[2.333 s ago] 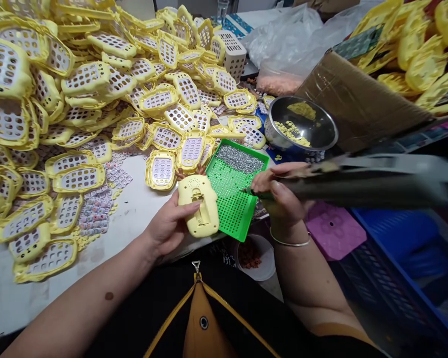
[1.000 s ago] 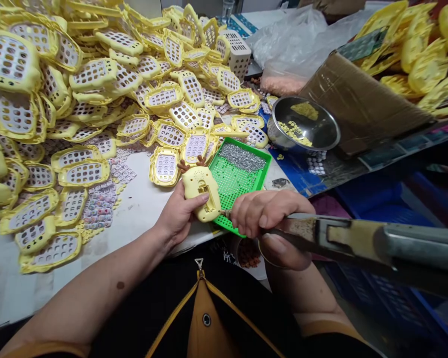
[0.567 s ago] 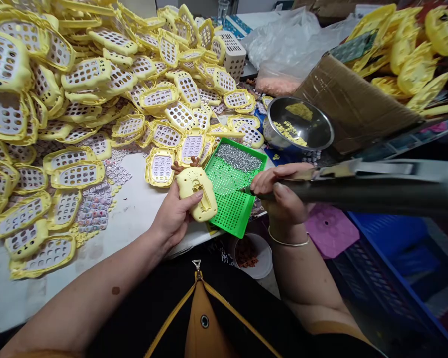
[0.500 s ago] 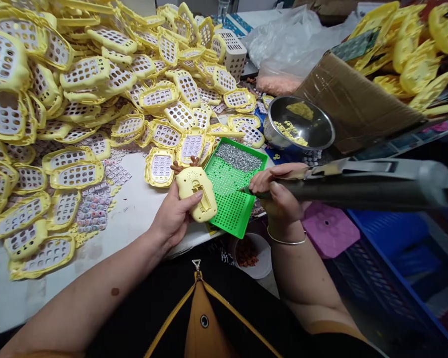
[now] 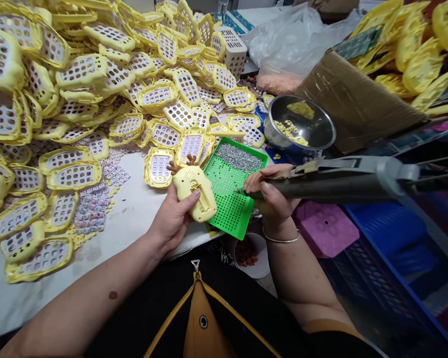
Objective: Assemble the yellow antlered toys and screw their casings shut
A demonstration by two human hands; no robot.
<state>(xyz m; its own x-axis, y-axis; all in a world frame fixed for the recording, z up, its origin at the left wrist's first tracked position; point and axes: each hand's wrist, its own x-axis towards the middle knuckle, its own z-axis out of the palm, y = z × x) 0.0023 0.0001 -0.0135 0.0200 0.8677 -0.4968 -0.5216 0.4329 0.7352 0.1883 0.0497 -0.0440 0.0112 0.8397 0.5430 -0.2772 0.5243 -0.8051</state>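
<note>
- Green tray (image 5: 229, 220): silvery bits (image 5: 239, 157) were heaped at its far end.
- Steel bowl (image 5: 321, 128): yellow pieces (image 5: 289, 132) were held inside.
- Yellow toy (image 5: 193, 181) was grasped by the left hand (image 5: 171, 216) beside the tray.
- Dark tool (image 5: 332, 187) was gripped by the right hand (image 5: 274, 196).

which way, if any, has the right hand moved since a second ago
Yes, the right hand has moved up the picture, from near the bottom corner of the green tray to higher along its right edge.
</note>
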